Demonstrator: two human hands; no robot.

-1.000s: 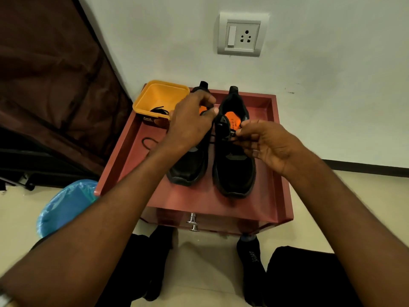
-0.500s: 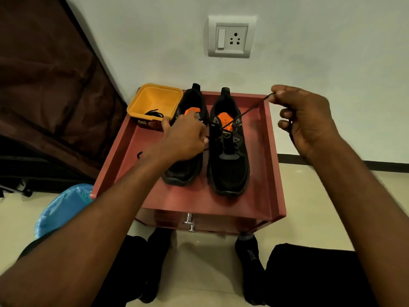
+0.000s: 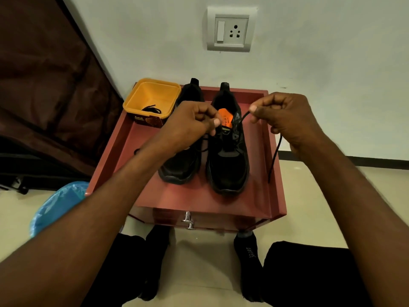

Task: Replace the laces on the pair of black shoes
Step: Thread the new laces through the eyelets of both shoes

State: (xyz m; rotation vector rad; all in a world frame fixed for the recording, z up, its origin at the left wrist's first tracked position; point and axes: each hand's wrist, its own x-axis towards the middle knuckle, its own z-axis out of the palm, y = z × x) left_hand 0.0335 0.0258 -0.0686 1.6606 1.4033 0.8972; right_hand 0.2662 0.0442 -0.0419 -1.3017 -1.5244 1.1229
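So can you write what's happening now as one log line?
step: lacing right shoe | right hand: pinches lace | left hand: pinches other end | yellow tub: holds lace

Bare red worktop (image 3: 190,196) is lying open at 6 o'clock of the black shoes (image 3: 228,160); a yellow plastic tub (image 3: 152,100) is blocking 10 o'clock.

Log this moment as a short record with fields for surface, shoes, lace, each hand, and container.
surface: red table with raised rim
shoes: left shoe and right shoe, side by side
lace: black lace, end dangling below right hand
left hand: pinching at right shoe's eyelets
right hand: pinching the lace
container: yellow tub, a lace inside
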